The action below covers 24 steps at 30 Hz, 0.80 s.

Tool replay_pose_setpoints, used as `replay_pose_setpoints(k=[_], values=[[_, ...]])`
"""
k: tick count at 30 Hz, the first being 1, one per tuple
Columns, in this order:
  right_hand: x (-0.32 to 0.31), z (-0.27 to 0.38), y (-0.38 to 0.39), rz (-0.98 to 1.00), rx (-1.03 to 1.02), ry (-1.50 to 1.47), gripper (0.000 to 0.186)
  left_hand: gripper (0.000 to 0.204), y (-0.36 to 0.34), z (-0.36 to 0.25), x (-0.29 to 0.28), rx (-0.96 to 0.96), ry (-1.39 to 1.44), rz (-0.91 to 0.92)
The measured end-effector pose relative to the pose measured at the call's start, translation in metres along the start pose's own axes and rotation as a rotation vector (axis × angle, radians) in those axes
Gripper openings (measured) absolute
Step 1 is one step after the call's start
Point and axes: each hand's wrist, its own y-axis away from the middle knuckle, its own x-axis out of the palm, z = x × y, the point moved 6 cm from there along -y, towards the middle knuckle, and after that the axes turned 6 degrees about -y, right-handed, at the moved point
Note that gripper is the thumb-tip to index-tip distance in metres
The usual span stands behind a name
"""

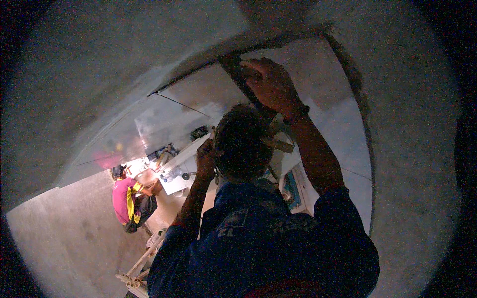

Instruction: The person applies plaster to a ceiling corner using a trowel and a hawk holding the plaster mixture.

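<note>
In the head view, the wearer's own 2 hands are not showing, so I cannot tell their state. Just ahead, a co-worker in a dark shirt point(278, 253) is holding a curled right hand point(273, 88) at a dark strip point(231, 68) running between 2 pale panels point(318, 69); whether it is gripping anything is unclear. The left hand point(204, 160) is hanging bent beside the head point(243, 141). Dim light and that blocked sightline could be causing a misjudged edge or scraped fingertips.
</note>
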Motion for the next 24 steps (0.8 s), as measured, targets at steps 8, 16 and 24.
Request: replay_pose_setpoints(k=[8,16,24], values=[[0.008,-0.091,0.052,-0.257,0.498,-1.498,0.041,0.013,-0.002,0.018,-0.015,-0.051,-0.02,-0.03],[0.019,-0.106,0.045,-0.393,0.333,-1.104,0.041,0.011,0.004,0.014,-0.026,0.032,0.077,-0.054],[0.029,-0.049,0.017,-0.388,0.038,0.094,0.051,0.011,0.006,0.02,-0.034,0.014,0.006,-0.09]])
